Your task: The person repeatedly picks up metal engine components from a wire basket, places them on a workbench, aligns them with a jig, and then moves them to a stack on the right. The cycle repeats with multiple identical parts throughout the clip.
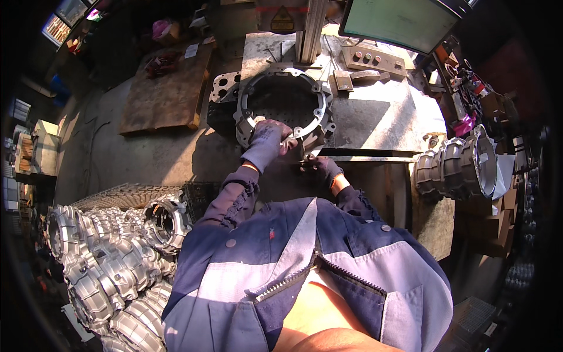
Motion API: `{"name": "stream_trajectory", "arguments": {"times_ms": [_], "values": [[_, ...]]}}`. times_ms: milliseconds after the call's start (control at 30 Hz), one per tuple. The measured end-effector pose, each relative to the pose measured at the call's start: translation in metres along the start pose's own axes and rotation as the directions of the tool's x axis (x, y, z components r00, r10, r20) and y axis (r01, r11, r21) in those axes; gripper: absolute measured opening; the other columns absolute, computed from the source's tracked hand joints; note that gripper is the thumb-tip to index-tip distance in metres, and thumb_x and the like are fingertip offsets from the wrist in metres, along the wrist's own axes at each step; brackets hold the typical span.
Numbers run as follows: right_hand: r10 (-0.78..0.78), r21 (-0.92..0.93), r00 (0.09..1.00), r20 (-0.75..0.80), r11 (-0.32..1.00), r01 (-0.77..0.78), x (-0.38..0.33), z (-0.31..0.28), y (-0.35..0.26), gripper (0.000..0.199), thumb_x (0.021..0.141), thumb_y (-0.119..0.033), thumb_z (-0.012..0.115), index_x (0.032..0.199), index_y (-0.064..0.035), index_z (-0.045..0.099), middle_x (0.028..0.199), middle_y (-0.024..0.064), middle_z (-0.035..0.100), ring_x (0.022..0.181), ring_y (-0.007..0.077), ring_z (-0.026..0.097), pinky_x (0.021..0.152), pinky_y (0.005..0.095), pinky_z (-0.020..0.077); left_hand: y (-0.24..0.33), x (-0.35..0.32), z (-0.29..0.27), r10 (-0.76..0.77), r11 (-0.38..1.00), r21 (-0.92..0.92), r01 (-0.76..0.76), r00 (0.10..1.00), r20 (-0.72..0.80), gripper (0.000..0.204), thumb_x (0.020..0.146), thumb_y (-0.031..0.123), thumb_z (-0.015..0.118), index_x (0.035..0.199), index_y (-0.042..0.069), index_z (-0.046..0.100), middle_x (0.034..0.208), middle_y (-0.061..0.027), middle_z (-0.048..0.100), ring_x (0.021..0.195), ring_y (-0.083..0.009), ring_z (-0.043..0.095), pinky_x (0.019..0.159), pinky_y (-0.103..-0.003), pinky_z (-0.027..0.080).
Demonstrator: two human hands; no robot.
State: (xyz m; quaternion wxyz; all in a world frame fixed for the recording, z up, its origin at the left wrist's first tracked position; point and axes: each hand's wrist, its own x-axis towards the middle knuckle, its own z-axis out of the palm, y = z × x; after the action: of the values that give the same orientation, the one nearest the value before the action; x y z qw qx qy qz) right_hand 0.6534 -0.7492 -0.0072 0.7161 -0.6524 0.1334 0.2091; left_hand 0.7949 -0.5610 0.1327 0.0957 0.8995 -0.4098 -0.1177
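Note:
A round cast-metal housing point(322, 107) with a wide open centre and bolt lugs around its rim is tilted at the front edge of the workbench. My left hand point(267, 141), in a grey work glove, is closed over the near-left part of that rim. Lower down and to the right, my right hand point(324, 170), in a darker glove, has its fingers curled at the housing's near lower edge. Shadow hides part of the right fingers. Just left of the housing lies a metal plate with round holes point(224, 87).
On the bench point(366, 126) stand a metal column point(311, 35), a button control box point(373, 60) and a monitor point(399, 23). Similar housings stack at right point(454, 167); several more fill a wire basket point(120, 196) at lower left. A wooden board point(167, 94) lies at upper left.

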Motion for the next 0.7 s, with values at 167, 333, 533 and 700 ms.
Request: {"name": "stream_trajectory", "arguments": {"times_ms": [167, 333, 533, 700], "values": [[-0.231, -0.656, 0.969, 0.087, 0.718, 0.231, -0.005, 0.003, 0.0, 0.03, 0.087, 0.002, 0.058, 0.115, -0.0025, 0.069, 0.118, 0.0093, 0.069, 0.105, 0.019, 0.067, 0.092, 0.0281, 0.0551, -0.006, 0.003, 0.004, -0.009, 0.999, 0.032, 0.007, 0.998, 0.058, 0.028, 0.075, 0.046, 0.069, 0.079, 0.018, 0.072, 0.08, -0.0106, 0.07, 0.084, -0.032, 0.068, 0.074, -0.043, 0.051], [-0.056, -0.501, 0.997, 0.054, 0.862, 0.076, -0.002, 0.012, -0.008, 0.033, 0.087, -0.005, 0.059, 0.119, -0.0081, 0.068, 0.111, 0.005, 0.072, 0.097, 0.0177, 0.069, 0.08, 0.0272, 0.0541, -0.018, 0.0, 0.016, -0.115, 0.975, -0.184, 0.128, 0.99, 0.082, 0.013, 0.076, 0.034, 0.07, 0.077, 0.021, 0.074, 0.076, -0.0086, 0.069, 0.078, -0.0274, 0.068, 0.075, -0.039, 0.048], [0.092, -0.172, 0.977, -0.191, 0.977, -0.126, -0.005, 0.006, -0.011, 0.029, 0.084, -0.028, 0.069, 0.101, -0.0044, 0.073, 0.089, 0.0061, 0.072, 0.075, 0.0194, 0.066, 0.07, 0.0332, 0.0525, -0.025, -0.004, 0.022, 0.198, 0.976, 0.124, -0.181, 0.97, -0.138, 0.014, 0.079, 0.03, 0.07, 0.08, 0.017, 0.076, 0.066, -0.0061, 0.068, 0.061, -0.0207, 0.065, 0.061, -0.034, 0.047], [0.13, -0.339, 0.807, -0.576, 0.861, -0.381, 0.011, -0.043, -0.041, 0.037, 0.078, -0.033, 0.08, 0.093, -0.0013, 0.07, 0.08, 0.0066, 0.072, 0.07, 0.0163, 0.066, 0.064, 0.029, 0.0516, -0.016, -0.008, 0.011, 0.036, 0.997, -0.069, -0.043, 0.994, -0.102, 0.016, 0.077, 0.036, 0.071, 0.079, 0.02, 0.075, 0.072, -0.006, 0.068, 0.074, -0.0279, 0.066, 0.075, -0.038, 0.049]]}}
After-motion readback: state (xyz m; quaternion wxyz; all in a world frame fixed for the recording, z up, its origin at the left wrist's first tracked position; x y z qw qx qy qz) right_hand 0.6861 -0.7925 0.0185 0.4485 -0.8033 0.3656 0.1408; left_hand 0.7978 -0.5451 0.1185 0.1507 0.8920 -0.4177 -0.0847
